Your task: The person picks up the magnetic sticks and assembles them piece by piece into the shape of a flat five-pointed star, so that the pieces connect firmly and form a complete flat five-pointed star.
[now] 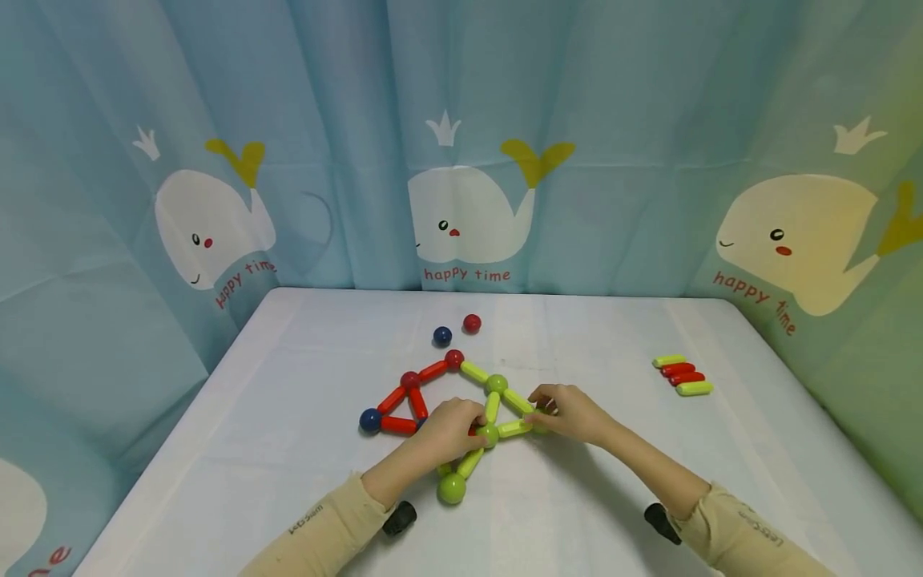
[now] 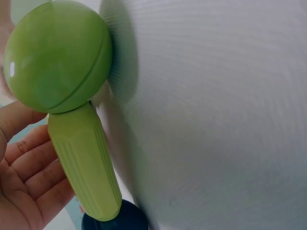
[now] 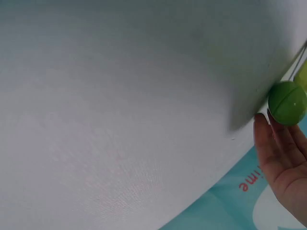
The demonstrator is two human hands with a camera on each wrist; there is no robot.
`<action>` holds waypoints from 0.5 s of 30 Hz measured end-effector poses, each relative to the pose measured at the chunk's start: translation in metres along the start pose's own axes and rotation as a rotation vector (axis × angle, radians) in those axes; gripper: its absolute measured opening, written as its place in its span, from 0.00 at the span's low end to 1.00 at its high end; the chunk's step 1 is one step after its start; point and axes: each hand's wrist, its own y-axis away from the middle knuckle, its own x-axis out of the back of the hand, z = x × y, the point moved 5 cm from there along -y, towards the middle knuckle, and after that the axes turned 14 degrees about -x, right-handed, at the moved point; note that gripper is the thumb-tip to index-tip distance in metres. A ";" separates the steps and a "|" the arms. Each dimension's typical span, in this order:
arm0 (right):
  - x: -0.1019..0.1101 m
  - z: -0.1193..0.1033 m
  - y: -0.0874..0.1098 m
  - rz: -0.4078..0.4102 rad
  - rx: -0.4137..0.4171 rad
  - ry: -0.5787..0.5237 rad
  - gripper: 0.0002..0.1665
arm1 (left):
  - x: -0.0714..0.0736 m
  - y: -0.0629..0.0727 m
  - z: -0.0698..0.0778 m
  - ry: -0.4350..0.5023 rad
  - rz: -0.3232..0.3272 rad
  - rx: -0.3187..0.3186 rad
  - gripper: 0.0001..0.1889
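A flat frame of magnetic sticks and balls lies on the white table. Its left part has red sticks (image 1: 398, 425) with red and blue balls; its right part has green sticks (image 1: 515, 429) and green balls. My left hand (image 1: 445, 433) reaches over the middle and pinches a green ball (image 1: 488, 436) between thumb and fingers, covering some pieces below. At the right corner, my right hand (image 1: 573, 413) holds another green ball (image 3: 288, 103) at its fingertips. Close to the left wrist camera are a green ball (image 2: 57, 57), a green stick (image 2: 86, 163) and a blue ball (image 2: 115, 218).
Behind the frame lie a loose blue ball (image 1: 443, 336) and a loose red ball (image 1: 472, 324). Several loose sticks, red and green (image 1: 695, 389), are lined up at the right. A blue curtain (image 1: 620, 224) with whales hangs around the table (image 1: 238, 497).
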 end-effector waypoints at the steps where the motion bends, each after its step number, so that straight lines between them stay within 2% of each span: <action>1: 0.000 0.000 -0.002 0.002 -0.009 -0.007 0.17 | 0.000 0.000 0.000 -0.006 -0.004 0.001 0.09; 4: -0.003 0.002 -0.008 0.014 -0.053 -0.003 0.16 | 0.000 0.000 0.001 -0.009 -0.007 0.007 0.09; 7: -0.007 0.002 -0.012 0.020 -0.138 -0.017 0.12 | 0.000 0.000 0.002 -0.007 -0.008 0.015 0.10; 11: -0.009 0.000 -0.015 0.026 -0.195 -0.019 0.08 | -0.001 0.000 0.003 -0.011 -0.008 0.022 0.10; 15: -0.009 -0.003 -0.015 0.035 -0.174 0.002 0.06 | -0.001 0.000 0.003 -0.028 -0.006 0.016 0.10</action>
